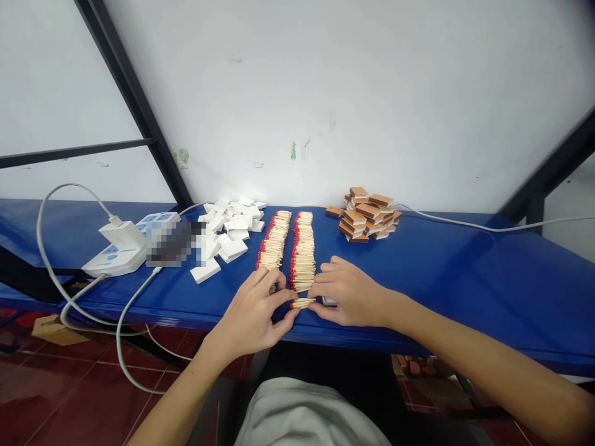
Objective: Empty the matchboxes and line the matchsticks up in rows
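Note:
Near the table's front edge, a small bundle of matches (pixel 303 303) with red heads lies between my two hands. The thumb and forefinger of my left hand (pixel 260 306) pinch it at the red heads. My right hand (pixel 346 291) closes on the plain stick ends from the other side. Under my right palm a small pale box (pixel 329 301) shows only in part. Just beyond my fingers run two long rows of matches, the left row (pixel 275 238) and the right row (pixel 303 248), heads pointing left. My left hand covers the near end of the left row.
White matchbox trays (pixel 230 226) lie heaped left of the rows. Brown matchboxes (pixel 369 214) are piled at the back right. A power strip (pixel 116 257) with a plugged-in charger (pixel 121 234) and white cables sits at the left. A wall (pixel 325 93) stands behind the blue table (pixel 465 291).

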The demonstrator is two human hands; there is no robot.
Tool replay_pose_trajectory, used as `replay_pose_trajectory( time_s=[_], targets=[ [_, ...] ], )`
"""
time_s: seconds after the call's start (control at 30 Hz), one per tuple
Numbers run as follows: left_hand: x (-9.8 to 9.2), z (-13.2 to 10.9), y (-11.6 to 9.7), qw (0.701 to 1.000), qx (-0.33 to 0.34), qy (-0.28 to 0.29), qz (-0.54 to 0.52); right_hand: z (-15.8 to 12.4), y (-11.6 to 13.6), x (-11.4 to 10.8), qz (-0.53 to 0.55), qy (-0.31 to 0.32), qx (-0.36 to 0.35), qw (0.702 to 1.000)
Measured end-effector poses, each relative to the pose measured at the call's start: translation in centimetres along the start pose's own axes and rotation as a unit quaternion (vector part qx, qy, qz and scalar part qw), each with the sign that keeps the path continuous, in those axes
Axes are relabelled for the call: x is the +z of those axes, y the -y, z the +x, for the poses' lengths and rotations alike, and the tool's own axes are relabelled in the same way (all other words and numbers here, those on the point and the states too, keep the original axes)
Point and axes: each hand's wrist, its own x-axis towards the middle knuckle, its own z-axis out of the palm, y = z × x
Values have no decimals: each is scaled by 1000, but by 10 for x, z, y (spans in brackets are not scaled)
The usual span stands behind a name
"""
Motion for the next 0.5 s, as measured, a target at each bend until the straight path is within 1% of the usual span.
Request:
replay_pose_trajectory(
  time_s=[0.3, 0.5],
  targets=[
    [-1, 1, -1, 1000, -21, 3, 4, 2, 1, -1, 11, 5, -1, 1000],
    [-1, 2, -1, 1000, -19, 14, -19, 1, 0, -2, 14, 10, 4, 1000]
  ],
)
